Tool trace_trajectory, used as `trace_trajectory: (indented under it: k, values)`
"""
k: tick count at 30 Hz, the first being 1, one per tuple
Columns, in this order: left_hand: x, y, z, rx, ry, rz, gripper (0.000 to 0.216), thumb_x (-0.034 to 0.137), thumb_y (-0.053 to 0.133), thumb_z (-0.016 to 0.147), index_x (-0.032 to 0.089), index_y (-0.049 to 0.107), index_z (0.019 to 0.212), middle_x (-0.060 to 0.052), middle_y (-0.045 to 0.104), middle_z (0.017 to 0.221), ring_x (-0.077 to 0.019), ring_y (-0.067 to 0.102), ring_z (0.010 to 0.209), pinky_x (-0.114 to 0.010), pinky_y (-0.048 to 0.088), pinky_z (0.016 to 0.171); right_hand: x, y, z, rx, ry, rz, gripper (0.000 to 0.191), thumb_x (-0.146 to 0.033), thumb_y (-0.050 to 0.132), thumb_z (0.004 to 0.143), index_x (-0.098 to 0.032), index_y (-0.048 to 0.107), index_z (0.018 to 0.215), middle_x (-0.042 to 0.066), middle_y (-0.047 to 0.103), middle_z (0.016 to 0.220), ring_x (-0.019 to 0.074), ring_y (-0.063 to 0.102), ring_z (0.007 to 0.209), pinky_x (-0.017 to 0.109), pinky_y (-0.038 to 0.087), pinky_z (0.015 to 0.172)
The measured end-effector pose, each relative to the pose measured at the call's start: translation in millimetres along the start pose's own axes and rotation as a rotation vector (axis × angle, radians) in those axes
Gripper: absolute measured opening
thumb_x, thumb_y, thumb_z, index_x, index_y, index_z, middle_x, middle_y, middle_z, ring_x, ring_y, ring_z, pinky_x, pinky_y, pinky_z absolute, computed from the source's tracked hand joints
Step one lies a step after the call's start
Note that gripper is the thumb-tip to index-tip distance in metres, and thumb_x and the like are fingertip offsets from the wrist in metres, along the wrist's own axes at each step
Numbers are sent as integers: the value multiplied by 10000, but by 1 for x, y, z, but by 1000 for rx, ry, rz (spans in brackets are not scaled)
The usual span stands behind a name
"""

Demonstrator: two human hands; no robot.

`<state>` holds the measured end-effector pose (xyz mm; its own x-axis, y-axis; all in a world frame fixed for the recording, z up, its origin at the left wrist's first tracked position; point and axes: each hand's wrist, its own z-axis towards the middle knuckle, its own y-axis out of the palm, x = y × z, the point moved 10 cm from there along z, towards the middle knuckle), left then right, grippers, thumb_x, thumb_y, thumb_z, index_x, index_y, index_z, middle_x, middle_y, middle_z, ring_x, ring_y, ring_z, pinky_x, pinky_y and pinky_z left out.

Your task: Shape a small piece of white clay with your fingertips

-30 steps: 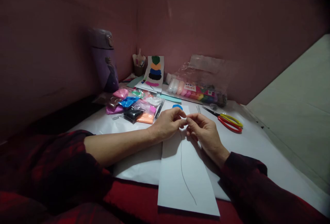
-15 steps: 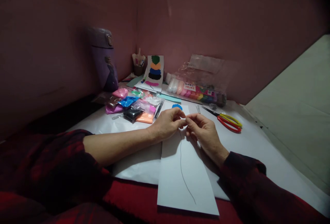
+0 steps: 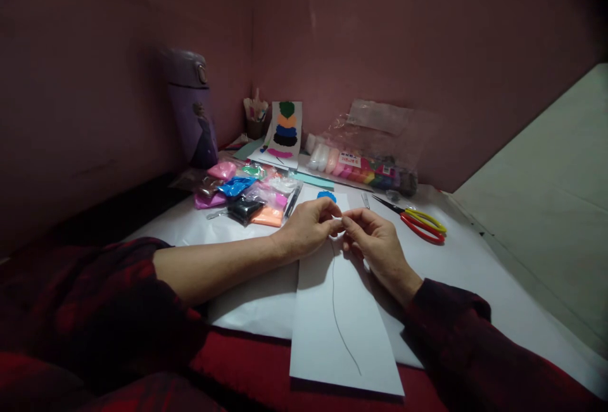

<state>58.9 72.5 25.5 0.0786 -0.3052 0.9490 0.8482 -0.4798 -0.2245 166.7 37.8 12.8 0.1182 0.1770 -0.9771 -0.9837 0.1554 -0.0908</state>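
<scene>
With the meeting fingertips as the centre of the dial and twelve pointing away from the wearer, the step in hand looks like fine fingertip work, something tiny being pinched or shaped above the paper (image 3: 344,336). The left hand (image 3: 311,227) has thumb and forefinger drawn together, and the right hand (image 3: 377,241) brings its own closed thumb and forefinger up against them; a pale speck may sit between, but I cannot tell what it is or which hand has it. A next move from this pose would seem to call for a light, steady pinch and wrists kept from nudging the paper. That paper, long, white and flat, lies under both hands, stretching to six o'clock, where its near end juts past the table edge over red cloth (image 3: 237,368). A thin dark line (image 3: 334,292) wavers down it towards five o'clock, and a scalloped blue patch (image 3: 327,197) sits at eleven. Beyond, packets (image 3: 244,209) cluster at ten, a card (image 3: 294,154) with stacked coloured patches leans at eleven, and scissors (image 3: 422,227) lie at three.
</scene>
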Motion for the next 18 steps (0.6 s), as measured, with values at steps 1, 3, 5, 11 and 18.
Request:
trace_trajectory:
  k: [1,3,5,11,18]
  values:
    - [0,0,0,0,2,3,123,248,625,790,138,591,833,16,613,628,-80,552,570,-206,412,574,0,0,0,0,-1,-1,282,-422,723,766,-163,617,793,-1,641,649,77,534,430,174,379,351]
    - [0,0,0,1,4,11,129,256,625,790,140,592,835,15,614,629,-79,546,564,-208,411,572,1,0,0,-1,-1,-2,279,-421,723,767,-164,618,794,1,644,651,78,534,432,175,380,353]
    - [0,-1,-1,3,0,15,134,261,627,789,141,592,837,15,614,628,-81,546,565,-209,411,574,1,0,0,0,-1,-4,276,-419,720,770,-164,617,793,2,646,654,77,533,432,176,382,355]
    - [-1,0,-1,-1,-20,16,124,249,625,792,138,591,834,11,614,635,-84,556,585,-209,412,582,0,2,0,-13,-4,5,263,-404,714,782,-162,613,794,0,643,659,72,535,436,167,374,354]
    - [-1,0,0,0,-4,23,134,265,626,790,143,591,831,4,625,640,-97,576,603,-214,417,584,1,0,1,-11,-8,-2,271,-414,714,780,-164,612,797,-4,633,653,74,535,429,172,372,350]
